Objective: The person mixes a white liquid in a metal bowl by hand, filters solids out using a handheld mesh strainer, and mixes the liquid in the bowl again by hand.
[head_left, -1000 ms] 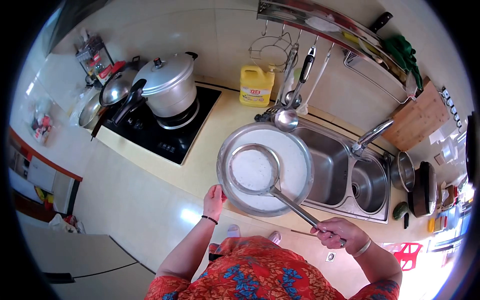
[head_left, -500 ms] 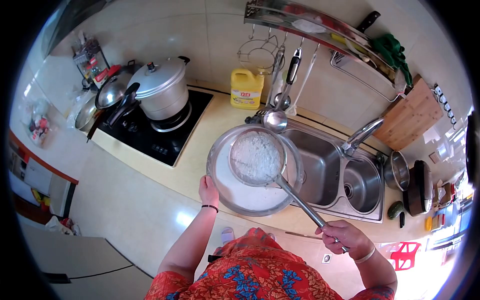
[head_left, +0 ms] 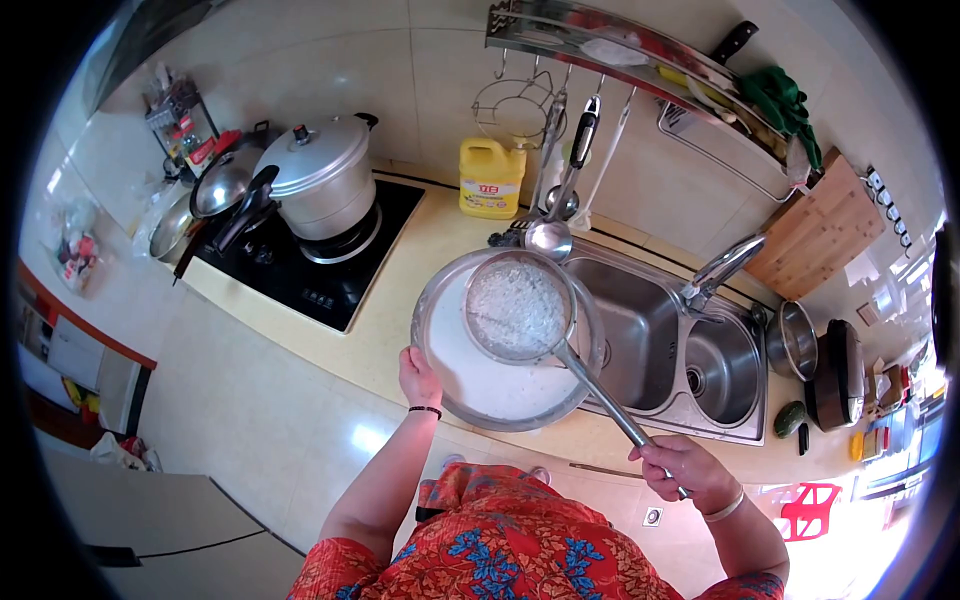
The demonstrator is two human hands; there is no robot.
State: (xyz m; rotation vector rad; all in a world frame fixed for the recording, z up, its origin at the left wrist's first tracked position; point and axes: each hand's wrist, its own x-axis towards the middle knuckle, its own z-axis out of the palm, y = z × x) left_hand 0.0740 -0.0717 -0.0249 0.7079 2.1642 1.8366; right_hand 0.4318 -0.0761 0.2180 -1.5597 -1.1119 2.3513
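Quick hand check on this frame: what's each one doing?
Left hand: at the near-left rim of the metal basin, exact grip unclear.
Right hand: closed around the handle of the strainer.

The beige counter [head_left: 400,290] carries the large metal bowl [head_left: 440,385] and black cooktop [head_left: 350,275].

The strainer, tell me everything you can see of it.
The strainer is round and metallic-looking, with a rim and a long straight handle. Its mesh holds wet, whitish residue. It sits over the large metal basin of white liquid, its handle slanting past the basin's edge to the right hand, which grips the end.
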